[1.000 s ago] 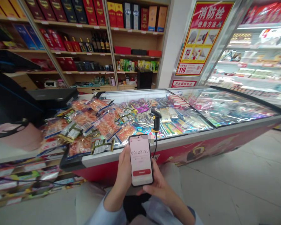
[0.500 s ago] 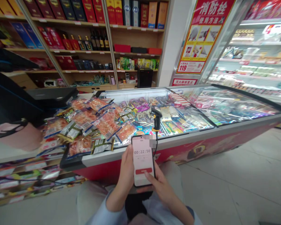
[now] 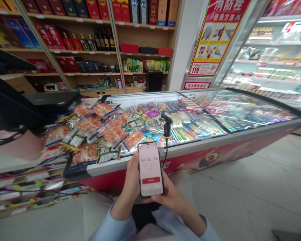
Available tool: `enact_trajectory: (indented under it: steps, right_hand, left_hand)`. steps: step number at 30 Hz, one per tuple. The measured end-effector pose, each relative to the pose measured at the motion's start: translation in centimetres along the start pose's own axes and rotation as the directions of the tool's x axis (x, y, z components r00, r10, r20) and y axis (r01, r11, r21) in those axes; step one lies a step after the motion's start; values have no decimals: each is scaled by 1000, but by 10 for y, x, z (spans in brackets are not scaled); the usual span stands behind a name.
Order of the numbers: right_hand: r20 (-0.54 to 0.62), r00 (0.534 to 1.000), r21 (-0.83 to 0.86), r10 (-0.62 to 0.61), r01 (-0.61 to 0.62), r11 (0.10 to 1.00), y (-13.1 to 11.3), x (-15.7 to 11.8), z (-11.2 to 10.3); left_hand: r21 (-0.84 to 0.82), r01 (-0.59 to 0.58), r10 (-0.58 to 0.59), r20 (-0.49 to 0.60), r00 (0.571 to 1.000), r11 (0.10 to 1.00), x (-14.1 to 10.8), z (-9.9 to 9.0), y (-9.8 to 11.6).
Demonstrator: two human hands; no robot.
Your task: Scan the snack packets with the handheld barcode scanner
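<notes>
A phone [image 3: 151, 170] is held upright between my two hands, its lit screen showing a timer at 00:22:52 above a red bar. My left hand [image 3: 133, 177] grips its left edge. Around the right edge and lower corner is my right hand [image 3: 169, 192], its thumb near the bottom of the screen. Behind the phone, a black and yellow barcode scanner [image 3: 167, 125] stands at the freezer's near edge, its cable hanging down. Packed food bags [image 3: 112, 130] lie heaped to the left, on the freezer's left end and the counter beside it.
A glass-topped chest freezer [image 3: 203, 140] runs across in front of me. At the left are a pink bin [image 3: 17, 145] and a dark device [image 3: 52, 100]. Shelves [image 3: 90, 52] with boxes and bottles stand behind; a lit display case [image 3: 276, 60] is at the right.
The phone and both hands have shifted slightly left and up in view. My right thumb has moved from the red bar down to the phone's lower edge. The timer went from 00:22:50 to 00:22:52.
</notes>
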State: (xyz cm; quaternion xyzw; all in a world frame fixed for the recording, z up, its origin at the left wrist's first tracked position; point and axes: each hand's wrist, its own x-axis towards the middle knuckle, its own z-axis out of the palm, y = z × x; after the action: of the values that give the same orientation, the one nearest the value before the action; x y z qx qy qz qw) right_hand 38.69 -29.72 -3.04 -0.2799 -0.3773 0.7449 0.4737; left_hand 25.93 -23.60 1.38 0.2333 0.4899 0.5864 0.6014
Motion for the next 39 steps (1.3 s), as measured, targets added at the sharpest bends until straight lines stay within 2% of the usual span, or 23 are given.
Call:
enact_trajectory:
  steps: [2,8,13,15,18,21,25,29,36,39]
  right_hand:
    - [6,1000,-8,8,-8,1000,0,1,0]
    - [-226,973,70,44,-29,997,6,7,6]
    - [-284,958,110,41,-9,994,8,10,4]
    - [-351,936,60,11,11,998,6,13,3]
    - [-430,898,-103,-96,57,993,1,18,2]
    - [-424,895,-224,-141,47,973,-7,23,2]
    - [-441,884,-294,-155,21,956,-13,27,1]
    - [-510,845,-316,-163,-8,949,-14,30,-2]
    - [-528,835,-331,-157,-32,943,-14,32,-2]
    - [-577,800,-345,-165,-55,937,-14,32,-1]
  left_hand:
    - [-1,-1,1,-5,1000,1000,0,0,-1]
    - [7,-11,11,-1,1000,1000,3,0,-5]
    - [-26,11,-11,16,1000,1000,6,-1,-7]
    - [-45,16,-15,22,1000,999,6,-2,-8]
    - [-44,6,-6,8,1000,999,6,-3,-9]
    - [-27,-19,19,-21,1000,999,6,-4,-10]
    - [-22,-30,30,-1,1000,999,6,-4,-9]
    - [-29,-29,29,11,1000,999,7,-4,-7]
    - [-29,-30,31,29,999,999,8,-4,-5]
    - [-25,-21,21,34,999,999,8,-4,-5]
